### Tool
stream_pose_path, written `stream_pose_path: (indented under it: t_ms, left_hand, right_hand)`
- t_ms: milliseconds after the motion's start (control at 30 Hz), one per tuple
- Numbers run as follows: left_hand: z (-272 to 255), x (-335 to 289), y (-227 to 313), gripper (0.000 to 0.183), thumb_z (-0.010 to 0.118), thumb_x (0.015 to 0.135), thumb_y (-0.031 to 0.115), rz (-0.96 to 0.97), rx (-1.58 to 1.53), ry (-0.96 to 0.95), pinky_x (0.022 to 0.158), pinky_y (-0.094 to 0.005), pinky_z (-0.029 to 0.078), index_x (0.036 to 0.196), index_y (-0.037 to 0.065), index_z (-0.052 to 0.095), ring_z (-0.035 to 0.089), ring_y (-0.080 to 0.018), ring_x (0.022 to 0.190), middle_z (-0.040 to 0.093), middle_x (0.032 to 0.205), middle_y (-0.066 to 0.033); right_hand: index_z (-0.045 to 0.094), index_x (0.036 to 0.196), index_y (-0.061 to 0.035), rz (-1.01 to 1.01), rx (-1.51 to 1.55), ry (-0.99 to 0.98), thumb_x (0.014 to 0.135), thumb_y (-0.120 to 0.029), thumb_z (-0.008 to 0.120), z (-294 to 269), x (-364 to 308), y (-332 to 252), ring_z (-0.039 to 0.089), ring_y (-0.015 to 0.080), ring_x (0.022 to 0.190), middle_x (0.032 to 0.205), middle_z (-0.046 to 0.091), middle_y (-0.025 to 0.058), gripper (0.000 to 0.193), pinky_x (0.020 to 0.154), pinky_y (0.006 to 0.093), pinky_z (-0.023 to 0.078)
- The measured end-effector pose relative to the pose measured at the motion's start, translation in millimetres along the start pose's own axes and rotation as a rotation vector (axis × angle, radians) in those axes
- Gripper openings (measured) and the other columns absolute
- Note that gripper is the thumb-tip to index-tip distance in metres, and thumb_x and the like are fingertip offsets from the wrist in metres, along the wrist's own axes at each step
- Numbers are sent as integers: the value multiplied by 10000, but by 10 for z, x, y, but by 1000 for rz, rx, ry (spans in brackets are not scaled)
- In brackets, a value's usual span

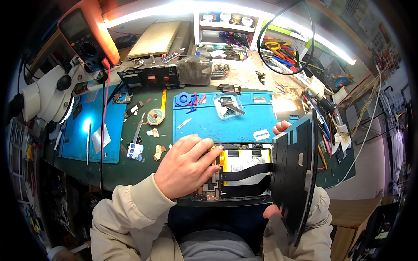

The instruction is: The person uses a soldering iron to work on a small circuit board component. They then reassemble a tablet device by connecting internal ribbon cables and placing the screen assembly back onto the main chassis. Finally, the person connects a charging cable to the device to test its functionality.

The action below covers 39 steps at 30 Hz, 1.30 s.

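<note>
While my left hand [187, 164] touches the device [247, 162], hold unclear, my right [283, 126] grips the panel [292, 174]; beyond, a tub [240, 112] of parts [229, 103].

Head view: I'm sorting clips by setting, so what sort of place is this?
Probably an electronics repair workshop: a tablet-like device is opened up, with a white microscope and an orange multimeter to the left.

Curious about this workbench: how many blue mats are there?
2: the left blue mat by the microscope, the middle blue mat beyond the opened tablet. Others could be hidden.
</note>
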<state>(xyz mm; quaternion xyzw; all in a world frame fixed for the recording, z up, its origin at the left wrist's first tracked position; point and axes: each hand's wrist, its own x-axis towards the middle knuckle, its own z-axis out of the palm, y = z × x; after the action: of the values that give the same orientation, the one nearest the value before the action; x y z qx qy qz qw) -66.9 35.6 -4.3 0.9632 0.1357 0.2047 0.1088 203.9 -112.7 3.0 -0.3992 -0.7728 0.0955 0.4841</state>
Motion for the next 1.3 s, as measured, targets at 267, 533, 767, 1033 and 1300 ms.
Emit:
stream_pose_path:
  t_ms: [267, 533, 767, 1033, 1300]
  left_hand:
    - [29, -37, -79, 427, 783, 927, 307, 2, -39, 45, 1099, -472, 471, 1278, 74, 709, 597, -315, 1179, 645, 1238, -85]
    - [-75, -121, -123, 641, 831, 833, 381, 0, -103, -17, 1156, -528, 454, 1386, 95, 678, 571, -313, 1247, 643, 1330, -74]
    - [-73, -112, -125, 680, 807, 845, 438, 46, -70, -49, 1173, -546, 440, 1409, 86, 662, 561, -317, 1261, 620, 1365, -89]
    - [-61, -138, -116, 681, 807, 845, 431, 50, -57, -48, 1176, -546, 440, 1408, 77, 662, 562, -303, 1282, 615, 1380, -88]
    - [-37, -172, -120, 673, 779, 867, 489, 54, 8, -23, 1200, -498, 417, 1368, 54, 672, 563, -267, 1285, 620, 1332, -84]
  right_hand:
    - [208, 1725, -172, -5, 3, -1, 595, -694, 979, 16, 15, 16, 313, 518, 1514, 1644, 226, 351, 1465, 1197, 608, 353]
    - [207, 1728, -192, 235, 106, 42, 580, -688, 989, 55, -106, -3, 310, 518, 1515, 1650, 214, 347, 1475, 1200, 620, 341]
    - [204, 1729, -202, 329, 121, 32, 579, -689, 988, -1, -84, -106, 311, 520, 1515, 1652, 210, 346, 1474, 1203, 622, 336]
    - [216, 1716, -132, 302, 119, 71, 630, -736, 939, 42, -105, -76, 326, 520, 1511, 1649, 227, 346, 1437, 1198, 632, 341]
    - [209, 1703, -99, 229, 84, 76, 651, -720, 926, 50, -112, -30, 340, 477, 1518, 1650, 263, 311, 1416, 1226, 603, 315]
